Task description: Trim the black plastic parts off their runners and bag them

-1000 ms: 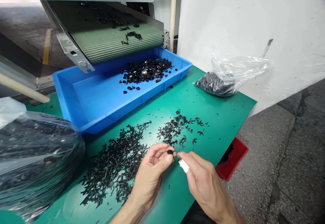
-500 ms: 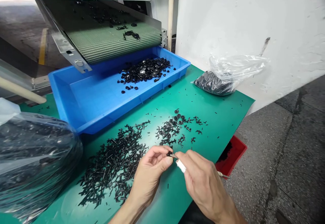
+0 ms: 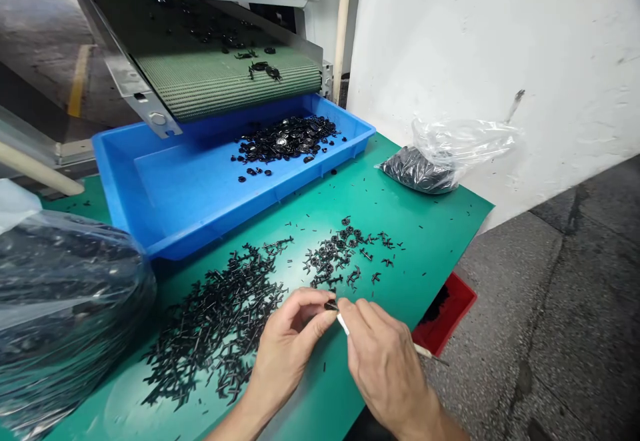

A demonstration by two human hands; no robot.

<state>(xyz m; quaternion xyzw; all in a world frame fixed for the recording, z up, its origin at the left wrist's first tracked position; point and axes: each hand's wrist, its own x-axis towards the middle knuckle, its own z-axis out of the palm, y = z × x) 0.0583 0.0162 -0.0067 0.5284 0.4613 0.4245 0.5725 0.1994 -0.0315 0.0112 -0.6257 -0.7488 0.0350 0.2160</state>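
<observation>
Green bench (image 3: 430,227): mat-covered, strewn with black plastic bits.
Left hand (image 3: 287,344): grip closed, thumb and fingers pinching a small black part (image 3: 331,305) just above the bench's near edge.
Right hand (image 3: 383,361): grip closed on a thin tool (image 3: 343,324), tip touching the part.
Loose pile (image 3: 220,321): black sprue pieces, just left of the hands.
Blue tray (image 3: 170,194): behind, holding round black parts.

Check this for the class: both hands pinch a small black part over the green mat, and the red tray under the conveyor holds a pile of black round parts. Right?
Not quite. In the head view the tray under the conveyor is blue. The left hand and right hand do pinch a small black part over the green mat.
</observation>
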